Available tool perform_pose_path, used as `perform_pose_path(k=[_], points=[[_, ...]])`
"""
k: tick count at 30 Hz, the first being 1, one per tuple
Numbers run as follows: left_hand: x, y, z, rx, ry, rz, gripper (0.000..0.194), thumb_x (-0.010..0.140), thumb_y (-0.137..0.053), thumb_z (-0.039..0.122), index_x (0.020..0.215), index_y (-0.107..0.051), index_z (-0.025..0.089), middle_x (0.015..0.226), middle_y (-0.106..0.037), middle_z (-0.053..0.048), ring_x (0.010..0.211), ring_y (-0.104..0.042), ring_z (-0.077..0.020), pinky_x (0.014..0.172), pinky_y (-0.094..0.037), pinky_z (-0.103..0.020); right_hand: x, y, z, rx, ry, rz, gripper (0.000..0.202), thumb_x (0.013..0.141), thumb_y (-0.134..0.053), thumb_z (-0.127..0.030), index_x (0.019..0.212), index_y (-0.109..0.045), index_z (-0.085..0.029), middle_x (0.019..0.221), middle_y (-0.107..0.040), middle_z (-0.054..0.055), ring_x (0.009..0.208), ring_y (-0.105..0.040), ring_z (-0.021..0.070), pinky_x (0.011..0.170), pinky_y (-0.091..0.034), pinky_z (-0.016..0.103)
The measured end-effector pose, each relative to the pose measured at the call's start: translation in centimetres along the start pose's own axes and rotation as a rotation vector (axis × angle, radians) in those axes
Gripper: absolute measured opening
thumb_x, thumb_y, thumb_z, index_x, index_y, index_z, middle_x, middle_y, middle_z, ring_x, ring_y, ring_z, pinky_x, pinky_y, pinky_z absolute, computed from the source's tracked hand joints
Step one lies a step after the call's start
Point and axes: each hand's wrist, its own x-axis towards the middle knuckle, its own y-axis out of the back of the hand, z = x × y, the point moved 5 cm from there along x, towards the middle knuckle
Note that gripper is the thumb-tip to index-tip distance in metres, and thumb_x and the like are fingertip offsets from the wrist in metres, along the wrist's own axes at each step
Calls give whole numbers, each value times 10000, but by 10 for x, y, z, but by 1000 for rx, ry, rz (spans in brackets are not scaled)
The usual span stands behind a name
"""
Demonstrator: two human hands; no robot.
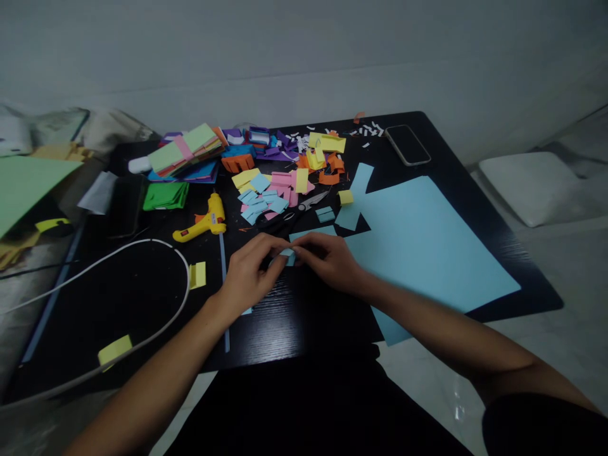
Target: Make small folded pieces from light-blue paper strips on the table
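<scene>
The left hand [244, 273] and right hand [336, 265] pinched a blue paper piece [288, 254] between fingers [272, 272], toward the surface's [285, 329] front edge; scissors [313, 201] lay beyond, a phone [407, 145] near the far right corner.

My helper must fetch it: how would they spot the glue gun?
On the black table, look beyond the left hand, near the folded green paper. There lies the glue gun: pistol-shaped, yellow, with an orange trigger, unlike its paper neighbours.
</scene>
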Motion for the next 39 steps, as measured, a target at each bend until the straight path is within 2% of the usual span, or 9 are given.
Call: perform_pose_path(k=[7,15,22,31,39], points=[[1,3,-2,10,54,32,100,994,-606,204,1045,-691,193,952,-752,-51,876,-698,-184,795,-547,-312,0,-2,5,167,-50,-41,241,925,-725,-383,1067,-794,-201,898,-792,46,815,-763,190,833,-625,356],[-3,-2,-15,-141,213,46,62,972,-654,250,980,-683,195,886,-705,-16,790,-649,-146,720,-512,-274,1,-2,7,261,-120,-31,215,861,-807,-378,995,-808,-210,825,-789,20,772,-754,166,815,-636,345],[-5,-6,-18,-263,307,65,100,966,-668,291,956,-669,191,840,-687,-6,745,-638,-137,667,-515,-252,2,-5,10,383,-179,-53,230,803,-860,-355,969,-815,-202,837,-789,16,779,-753,158,822,-637,343],[-8,-10,-20,-287,323,79,97,971,-666,286,977,-664,189,844,-667,-6,752,-623,-136,663,-500,-246,2,-8,16,457,-229,-54,228,792,-870,-344,960,-817,-200,824,-785,12,758,-748,151,803,-627,330],[-5,-10,-17,-270,248,77,66,976,-655,257,970,-663,191,866,-649,1,773,-608,-133,706,-494,-248,4,-9,18,489,-249,-53,261,770,-885,-372,935,-813,-183,817,-781,16,736,-737,148,775,-630,318]])
